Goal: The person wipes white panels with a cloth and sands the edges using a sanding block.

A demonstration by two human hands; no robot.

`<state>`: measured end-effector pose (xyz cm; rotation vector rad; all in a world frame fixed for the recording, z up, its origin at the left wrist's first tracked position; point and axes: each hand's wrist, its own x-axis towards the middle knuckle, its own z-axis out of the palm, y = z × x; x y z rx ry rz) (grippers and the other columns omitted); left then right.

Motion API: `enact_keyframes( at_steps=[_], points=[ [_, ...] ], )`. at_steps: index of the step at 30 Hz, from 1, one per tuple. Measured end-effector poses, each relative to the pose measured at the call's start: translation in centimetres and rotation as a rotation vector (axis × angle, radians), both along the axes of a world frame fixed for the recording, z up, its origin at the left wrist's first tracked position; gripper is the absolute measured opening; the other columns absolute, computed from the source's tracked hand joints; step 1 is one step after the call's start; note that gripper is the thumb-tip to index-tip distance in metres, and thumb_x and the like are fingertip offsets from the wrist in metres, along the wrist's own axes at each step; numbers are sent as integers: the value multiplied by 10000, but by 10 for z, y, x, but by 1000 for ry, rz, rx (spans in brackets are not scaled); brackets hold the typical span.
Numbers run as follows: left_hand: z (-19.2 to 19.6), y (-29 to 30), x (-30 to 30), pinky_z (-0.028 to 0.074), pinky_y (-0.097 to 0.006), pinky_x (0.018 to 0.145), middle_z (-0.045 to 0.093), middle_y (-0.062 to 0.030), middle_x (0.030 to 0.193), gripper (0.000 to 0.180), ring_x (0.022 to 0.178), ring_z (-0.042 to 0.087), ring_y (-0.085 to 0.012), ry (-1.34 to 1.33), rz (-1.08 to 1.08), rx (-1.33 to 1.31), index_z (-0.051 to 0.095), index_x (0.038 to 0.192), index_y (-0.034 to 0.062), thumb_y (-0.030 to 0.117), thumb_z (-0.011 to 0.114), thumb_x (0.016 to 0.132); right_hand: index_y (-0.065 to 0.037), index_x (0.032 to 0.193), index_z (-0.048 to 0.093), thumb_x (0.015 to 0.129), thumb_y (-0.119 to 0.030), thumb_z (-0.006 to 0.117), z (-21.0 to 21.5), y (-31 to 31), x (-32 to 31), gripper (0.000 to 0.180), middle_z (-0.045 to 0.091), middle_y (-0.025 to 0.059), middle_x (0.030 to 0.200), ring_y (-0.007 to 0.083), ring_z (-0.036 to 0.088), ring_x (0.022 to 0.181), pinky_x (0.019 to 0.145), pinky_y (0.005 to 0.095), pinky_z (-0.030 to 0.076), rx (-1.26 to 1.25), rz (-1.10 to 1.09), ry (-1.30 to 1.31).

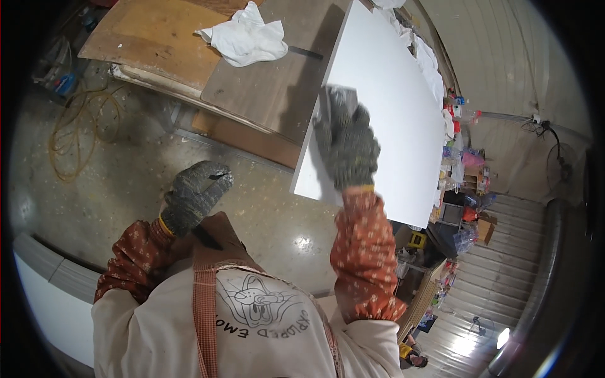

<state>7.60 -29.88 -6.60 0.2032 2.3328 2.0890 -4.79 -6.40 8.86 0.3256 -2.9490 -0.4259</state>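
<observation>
A white flat panel [394, 120] lies with its near left corner jutting out past the worn bench. My right hand [348, 145], in a dark grey knitted glove, presses down on the panel near its left edge. Under its fingertips is a flat grey pad [340, 97], mostly covered by the glove; its exact kind is unclear. My left hand [196, 194], gloved alike, hangs over the floor in front of my body, away from the panel. Its fingers curl toward the thumb, and whatever may be inside them is hidden.
A crumpled white cloth [249, 36] lies on the wooden bench [246, 94]. A coiled yellow hose [85, 135] rests on the floor at left. Bottles and clutter [463, 157] line the panel's right side. Grey-edged boards [53, 268] stand at lower left.
</observation>
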Motion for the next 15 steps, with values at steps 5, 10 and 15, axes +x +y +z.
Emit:
enact_keyframes(
  at_steps=[5, 10, 15],
  points=[
    [-12, -6, 7, 532, -297, 829, 687, -90, 1057, 202, 936, 650, -149, -104, 55, 12, 674, 1057, 8, 7, 670, 855, -114, 1352, 516, 897, -414, 627, 0, 2, 52, 557, 545, 317, 1165, 394, 657, 830, 641, 464, 559, -8, 162, 42],
    [-13, 5, 7, 530, -309, 838, 681, -93, 1068, 203, 954, 646, -155, -197, -5, 51, 672, 1067, 9, 15, 664, 864, -89, 1361, 507, 940, -394, 545, 10, 18, 113, 521, 527, 298, 1181, 348, 667, 787, 593, 417, 577, 69, 229, 100],
    [0, 11, 1, 530, -304, 827, 683, -86, 1036, 205, 920, 650, -161, -60, -93, -4, 669, 1067, 6, 12, 669, 862, -116, 1337, 499, 933, -489, 530, 11, 8, 17, 551, 551, 249, 1059, 274, 626, 612, 489, 387, 523, 174, 3, 43]
  ],
)
